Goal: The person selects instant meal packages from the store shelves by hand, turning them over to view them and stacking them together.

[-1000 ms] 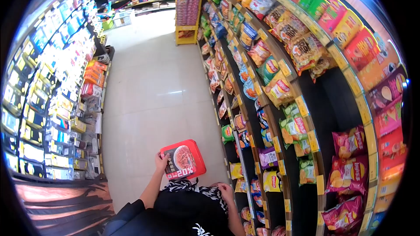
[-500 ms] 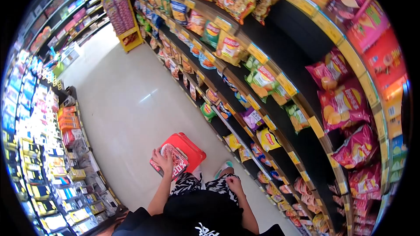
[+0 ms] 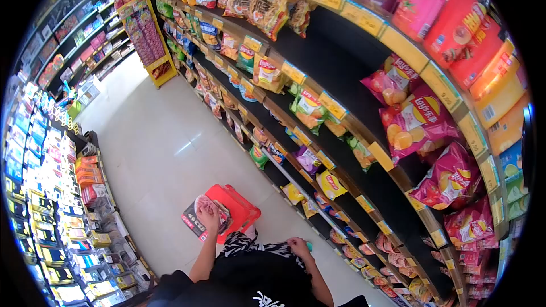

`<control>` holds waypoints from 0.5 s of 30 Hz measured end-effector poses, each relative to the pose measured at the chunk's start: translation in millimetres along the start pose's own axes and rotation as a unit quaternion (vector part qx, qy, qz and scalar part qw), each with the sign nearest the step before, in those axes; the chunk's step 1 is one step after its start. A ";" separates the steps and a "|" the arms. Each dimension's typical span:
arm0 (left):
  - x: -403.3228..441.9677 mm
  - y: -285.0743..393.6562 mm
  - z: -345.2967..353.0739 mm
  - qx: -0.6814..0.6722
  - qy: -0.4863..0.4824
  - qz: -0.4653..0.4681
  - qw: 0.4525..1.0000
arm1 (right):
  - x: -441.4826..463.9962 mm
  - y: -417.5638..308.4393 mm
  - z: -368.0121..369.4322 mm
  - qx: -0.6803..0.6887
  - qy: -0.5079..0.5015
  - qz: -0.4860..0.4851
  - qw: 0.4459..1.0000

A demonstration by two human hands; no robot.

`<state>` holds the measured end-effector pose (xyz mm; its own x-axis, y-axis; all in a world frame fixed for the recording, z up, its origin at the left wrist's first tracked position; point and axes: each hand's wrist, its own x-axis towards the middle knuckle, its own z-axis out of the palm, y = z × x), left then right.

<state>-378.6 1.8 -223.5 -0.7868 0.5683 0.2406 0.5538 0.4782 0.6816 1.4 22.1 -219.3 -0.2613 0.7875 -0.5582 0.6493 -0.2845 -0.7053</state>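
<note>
In front of my body, low in the view, is a red plastic box (image 3: 242, 209), with a dark printed sleeve (image 3: 196, 224) at its left that shows a picture of food. My left hand (image 3: 208, 216) lies over this sleeve, its fingers closed on it. The sleeve sits shifted to the left, so much of the red box shows bare. My right hand (image 3: 298, 246) rests by my patterned trousers (image 3: 273, 247), fingers curled in, and whatever might be in them is too small to make out.
Tall snack shelves (image 3: 364, 179) with bags of chips (image 3: 418, 120) run along the right. Hanging packaged goods (image 3: 51, 210) line the left. Between them the tiled floor (image 3: 159, 131) leads to a yellow display stand (image 3: 149, 37).
The view has turned to the right. My left hand has moved from the box's edge onto its printed sleeve, and the sleeve has slid left, baring more of the red box.
</note>
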 end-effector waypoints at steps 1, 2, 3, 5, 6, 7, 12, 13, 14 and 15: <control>-5.0 5.6 3.3 -0.007 0.015 0.017 1.000 | -2.0 6.8 -4.9 0.010 -0.002 0.013 1.000; -9.5 11.4 6.9 -0.002 0.025 0.029 0.999 | -5.0 13.8 -7.4 0.022 -0.004 0.026 0.999; -14.7 22.4 8.5 -0.021 0.024 0.016 0.999 | -9.2 16.7 -11.2 0.036 -0.006 0.040 0.999; -24.9 42.1 14.3 -0.059 0.014 -0.007 0.998 | -6.5 45.0 -12.2 0.038 0.004 0.014 0.999; -31.2 45.9 16.5 -0.068 -0.053 -0.056 0.995 | -1.0 70.3 -10.4 0.023 0.016 -0.010 1.000; -36.7 50.7 21.6 -0.050 -0.066 -0.028 0.996 | -3.8 97.4 -5.8 0.010 0.029 -0.029 0.999; -75.9 72.0 49.2 -0.018 -0.098 0.107 0.989 | -46.0 109.4 -42.8 0.059 0.079 0.006 0.995; -82.4 79.6 49.7 -0.036 -0.140 0.087 0.986 | -50.2 120.0 -44.7 0.058 0.089 0.018 0.994; -89.4 81.7 55.1 -0.060 -0.179 0.107 0.976 | -55.5 129.8 -44.6 0.056 0.099 0.030 0.993; -97.9 91.5 57.2 -0.069 -0.212 0.104 0.969 | -59.4 137.8 -45.2 0.059 0.111 0.026 0.992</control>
<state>-235.3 28.2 -224.2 -0.4635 0.8808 0.0970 0.6238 0.2466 0.7416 138.6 -39.1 -263.6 -0.0569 0.8676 -0.4939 0.5659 -0.3795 -0.7319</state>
